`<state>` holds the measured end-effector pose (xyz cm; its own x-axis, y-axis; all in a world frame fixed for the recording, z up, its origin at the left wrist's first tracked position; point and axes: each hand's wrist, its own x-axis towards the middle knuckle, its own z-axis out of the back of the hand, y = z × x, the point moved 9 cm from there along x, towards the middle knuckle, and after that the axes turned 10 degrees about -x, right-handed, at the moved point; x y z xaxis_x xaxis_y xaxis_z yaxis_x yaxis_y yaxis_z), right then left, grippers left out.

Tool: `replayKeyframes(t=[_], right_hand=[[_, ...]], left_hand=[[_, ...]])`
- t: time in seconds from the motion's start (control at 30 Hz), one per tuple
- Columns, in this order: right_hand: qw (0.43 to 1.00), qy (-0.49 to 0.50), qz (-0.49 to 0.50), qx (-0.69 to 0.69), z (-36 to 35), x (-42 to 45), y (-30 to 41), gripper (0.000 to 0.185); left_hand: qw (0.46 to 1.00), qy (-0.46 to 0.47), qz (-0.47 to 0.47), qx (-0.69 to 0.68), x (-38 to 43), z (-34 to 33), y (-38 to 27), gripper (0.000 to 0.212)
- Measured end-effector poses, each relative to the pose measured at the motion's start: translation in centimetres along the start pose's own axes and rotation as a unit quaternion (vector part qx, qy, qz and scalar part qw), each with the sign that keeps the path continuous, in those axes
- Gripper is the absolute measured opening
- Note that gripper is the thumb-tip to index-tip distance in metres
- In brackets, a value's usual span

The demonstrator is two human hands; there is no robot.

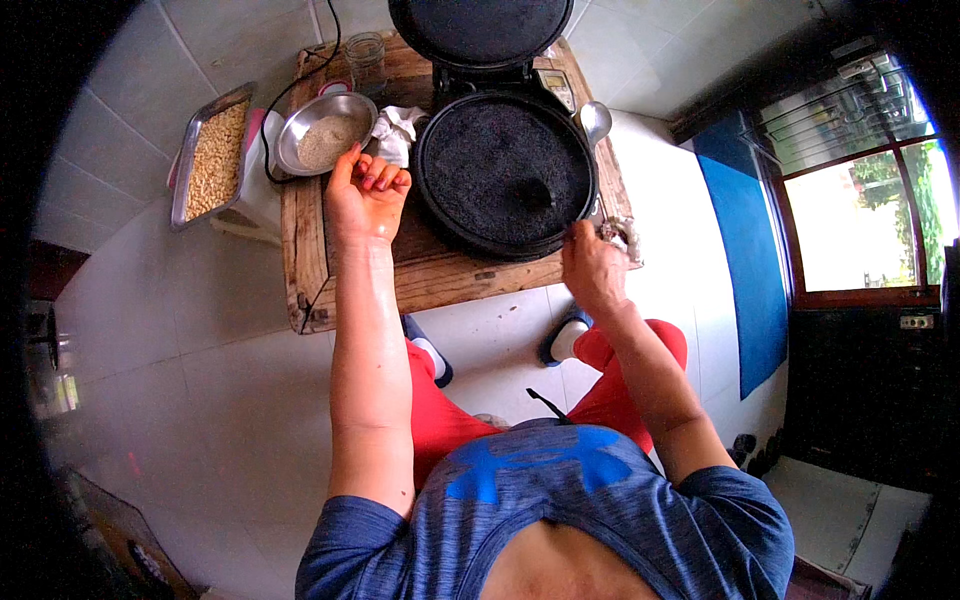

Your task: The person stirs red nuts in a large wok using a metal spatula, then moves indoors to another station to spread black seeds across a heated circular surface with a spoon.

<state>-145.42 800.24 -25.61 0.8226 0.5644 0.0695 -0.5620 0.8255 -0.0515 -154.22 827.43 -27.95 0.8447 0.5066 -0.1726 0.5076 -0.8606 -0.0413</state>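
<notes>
A round black electric griddle (499, 161) stands on a wooden table (465, 281) before me, its lid (484, 30) raised at the back. Its lower plate looks dark and speckled, with a blacker patch right of the middle. My left hand (367, 196) is palm up beside a steel bowl (367, 112) of pale grains or seeds (322, 146). Its fingers curl loosely, thumb apart, and nothing shows in them. At the griddle's front right rim is my right hand (596, 266), fingertips bunched together. Whether they pinch anything is hidden.
A metal tray (178, 202) of pale nuts or kernels sits left of the table. Near the bowl are a glass jar (365, 64), a crumpled white cloth (397, 135) and a black cord (268, 127). A ladle (596, 120) and digital device (556, 86) lie right of the griddle.
</notes>
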Motion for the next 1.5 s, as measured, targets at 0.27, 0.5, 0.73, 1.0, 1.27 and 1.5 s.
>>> replayKeyframes(t=[0.27,0.5,0.73,1.0,1.27,1.5], right_hand=[[0.986,0.013,0.112,0.120,0.3,1.4,6.9,0.016],[0.997,-0.061,0.004,0.054,1.0,5.9,-0.7,0.018],[0.998,-0.031,0.046,0.014,0.8,5.8,3.4,0.008],[0.985,-0.027,0.124,0.119,0.7,5.6,8.3,0.015],[0.996,-0.082,0.030,0.029,1.6,11.7,-0.5,0.012],[0.990,-0.101,0.097,-0.034,1.4,14.2,1.7,0.023]], left_hand=[[1.000,-0.010,-0.001,0.002,0.0,-0.1,0.1,0.030],[1.000,-0.010,-0.005,-0.004,-0.2,-0.1,-0.2,0.030],[1.000,-0.027,-0.007,0.002,0.0,0.2,0.0,0.031],[0.999,-0.031,-0.015,0.010,-0.1,0.1,0.1,0.032],[1.000,-0.028,-0.010,-0.006,-0.1,0.0,0.1,0.030],[0.999,-0.025,-0.018,0.011,-0.2,-0.2,-0.1,0.029]])
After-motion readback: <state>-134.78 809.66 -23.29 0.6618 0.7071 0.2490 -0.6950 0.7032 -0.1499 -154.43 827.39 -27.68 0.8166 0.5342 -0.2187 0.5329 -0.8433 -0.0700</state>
